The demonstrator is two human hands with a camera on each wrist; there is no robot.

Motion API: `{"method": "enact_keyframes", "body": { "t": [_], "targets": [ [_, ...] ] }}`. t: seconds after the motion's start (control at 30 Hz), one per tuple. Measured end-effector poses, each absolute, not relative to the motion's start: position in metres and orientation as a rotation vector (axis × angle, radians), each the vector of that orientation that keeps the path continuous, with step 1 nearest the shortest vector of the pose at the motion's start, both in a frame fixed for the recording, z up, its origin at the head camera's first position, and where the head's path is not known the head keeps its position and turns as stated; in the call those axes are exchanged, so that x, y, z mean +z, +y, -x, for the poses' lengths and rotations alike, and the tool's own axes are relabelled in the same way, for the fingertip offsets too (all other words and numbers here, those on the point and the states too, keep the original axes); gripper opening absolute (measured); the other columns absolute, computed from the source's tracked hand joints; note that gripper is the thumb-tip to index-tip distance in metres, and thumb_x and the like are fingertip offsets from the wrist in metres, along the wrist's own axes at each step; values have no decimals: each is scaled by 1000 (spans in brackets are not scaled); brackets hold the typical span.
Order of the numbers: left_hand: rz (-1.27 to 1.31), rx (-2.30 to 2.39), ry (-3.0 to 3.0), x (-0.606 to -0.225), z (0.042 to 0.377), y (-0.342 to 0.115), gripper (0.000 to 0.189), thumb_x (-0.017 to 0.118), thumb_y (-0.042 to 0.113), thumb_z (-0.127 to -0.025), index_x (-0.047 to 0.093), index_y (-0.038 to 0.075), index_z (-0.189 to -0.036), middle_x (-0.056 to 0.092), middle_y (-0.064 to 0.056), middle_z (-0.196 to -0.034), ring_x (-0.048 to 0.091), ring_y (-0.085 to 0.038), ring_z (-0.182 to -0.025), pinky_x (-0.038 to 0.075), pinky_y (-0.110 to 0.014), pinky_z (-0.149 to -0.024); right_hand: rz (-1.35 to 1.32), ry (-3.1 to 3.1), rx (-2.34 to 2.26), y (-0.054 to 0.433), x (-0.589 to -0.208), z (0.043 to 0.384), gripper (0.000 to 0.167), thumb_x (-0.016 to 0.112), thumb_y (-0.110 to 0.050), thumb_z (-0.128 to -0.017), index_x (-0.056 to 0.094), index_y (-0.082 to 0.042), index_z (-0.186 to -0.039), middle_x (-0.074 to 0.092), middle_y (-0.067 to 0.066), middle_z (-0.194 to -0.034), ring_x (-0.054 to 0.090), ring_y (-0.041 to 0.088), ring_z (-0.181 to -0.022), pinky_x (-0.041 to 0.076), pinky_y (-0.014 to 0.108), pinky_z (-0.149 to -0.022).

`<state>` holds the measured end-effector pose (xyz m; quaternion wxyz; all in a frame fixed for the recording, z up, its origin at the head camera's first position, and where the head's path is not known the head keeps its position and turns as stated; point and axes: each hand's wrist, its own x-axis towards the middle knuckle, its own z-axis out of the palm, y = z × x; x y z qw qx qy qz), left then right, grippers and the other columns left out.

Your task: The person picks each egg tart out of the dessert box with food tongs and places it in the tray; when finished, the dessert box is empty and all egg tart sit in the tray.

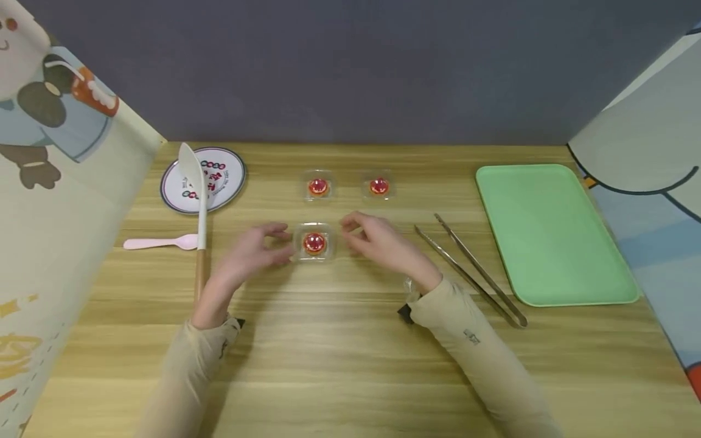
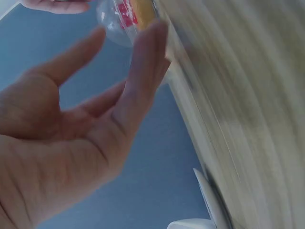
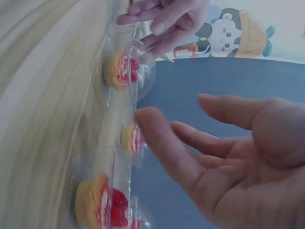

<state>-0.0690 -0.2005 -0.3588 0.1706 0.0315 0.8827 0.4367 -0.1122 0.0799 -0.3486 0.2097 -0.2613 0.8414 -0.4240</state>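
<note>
A grey-blue panel (image 1: 361, 73) and cartoon-printed walls (image 1: 60, 243) round a wood-grain tabletop (image 1: 317, 365) suggest a booth.

I counted four red-topped tarts (image 1: 314, 244) in four clear plastic boxes (image 1: 314, 229), one left hand (image 1: 253, 250) and one right hand (image 1: 383, 241), one pair of metal tongs (image 1: 474, 261), one green tray (image 1: 558, 237), one printed plate (image 1: 229, 182), one pink spoon (image 1: 159, 243), one wooden-handled white cooking utensil (image 1: 202, 210) and one table (image 1: 306, 371).

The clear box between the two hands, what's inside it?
Inside the clear box sits a golden cake with red topping. The cake's underside is covered, so can't be seen.
</note>
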Motion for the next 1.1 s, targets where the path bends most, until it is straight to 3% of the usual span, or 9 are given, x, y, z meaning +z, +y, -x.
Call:
{"method": "enact_keyframes", "body": {
  "t": [0.1, 0.23, 0.37, 0.43, 0.5, 0.6, 0.83, 1.0, 1.1],
  "targets": [
    [-143, 1174, 2489, -360, 73, -202, 67, 75, 12, -99, 45, -13, -153, 63, -28, -143, 70, -37, -115, 51, -55, -114, 763, 2359, -1080, 69, -353, 117, 44, 61, -10, -109, 52, 13, -146, 62, 29, -143, 68, 40, -122, 60, 45, -106],
    [-152, 1194, 2450, -362, 79, -199, 69, 77, 6, -96, 44, -15, -153, 63, -30, -141, 63, -44, -124, 45, -59, -118, 780, 2395, -958, 61, -358, 122, 50, 62, -11, -109, 48, 14, -150, 63, 30, -140, 65, 40, -127, 56, 46, -112],
    [-151, 1216, 2424, -362, 82, -197, 69, 77, 1, -94, 44, -16, -151, 63, -33, -137, 62, -47, -124, 45, -61, -118, 783, 2374, -935, 52, -361, 127, 29, 62, -7, -108, 61, 12, -129, 73, 22, -110, 72, 28, -96, 64, 33, -85],
    [-150, 1227, 2412, -363, 84, -197, 68, 78, 0, -93, 45, -17, -150, 64, -33, -135, 62, -48, -124, 45, -60, -118, 776, 2352, -945, 49, -363, 130, 13, 61, -4, -108, 64, 7, -112, 71, 15, -94, 66, 19, -78, 59, 26, -69],
    [-151, 1233, 2406, -364, 85, -195, 67, 78, -1, -92, 47, -17, -149, 65, -33, -134, 62, -47, -123, 46, -60, -117, 771, 2337, -955, 47, -365, 132, 9, 60, -3, -108, 62, 3, -101, 68, 11, -85, 60, 15, -70, 52, 23, -60],
    [-146, 1253, 2391, -365, 87, -194, 66, 79, -2, -91, 48, -17, -148, 65, -33, -133, 63, -46, -121, 47, -59, -116, 758, 2340, -967, 46, -367, 135, 11, 60, -2, -107, 66, 7, -110, 71, 12, -90, 64, 15, -74, 56, 21, -65],
    [-125, 1285, 2378, -364, 90, -196, 64, 80, -5, -89, 51, -17, -144, 66, -33, -131, 65, -45, -118, 51, -56, -113, 719, 2322, -993, 43, -371, 139, 30, 65, -1, -104, 63, 13, -130, 74, 24, -120, 74, 30, -108, 63, 33, -98],
    [-118, 1280, 2372, -365, 90, -197, 64, 81, -5, -89, 51, -16, -145, 66, -32, -131, 69, -42, -113, 57, -52, -107, 659, 2276, -1048, 42, -373, 140, 49, 68, 1, -102, 52, 16, -146, 69, 29, -130, 72, 33, -116, 61, 33, -102],
    [-123, 1281, 2363, -365, 91, -197, 66, 81, -5, -90, 50, -15, -146, 65, -32, -132, 70, -41, -111, 59, -50, -105, 654, 2281, -1036, 42, -373, 139, 49, 69, 1, -102, 53, 15, -145, 70, 27, -131, 71, 33, -118, 61, 33, -103]
  ]
}}
